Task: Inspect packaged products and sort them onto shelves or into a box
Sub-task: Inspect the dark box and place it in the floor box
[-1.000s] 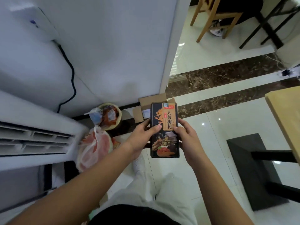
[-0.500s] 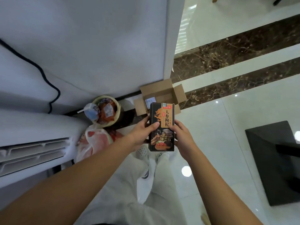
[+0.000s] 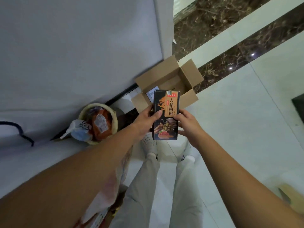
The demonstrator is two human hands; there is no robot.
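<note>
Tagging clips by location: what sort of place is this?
Probably an indoor lobby or office corner: glossy white floor tiles, dark brown marble strips, and an open brown cardboard box beside a white wall.

the package [image 3: 166, 104] hides part of the cardboard box [image 3: 189, 74] and most fingers of the left hand [image 3: 144, 123]; its small print is illegible.

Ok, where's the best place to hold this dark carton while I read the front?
Grip the dark carton by its two long narrow sides, mid-height: left hand from the left, right hand from the right. It is tall and flat with its printed face toward the camera, so side grips keep the label mostly uncovered.
</note>
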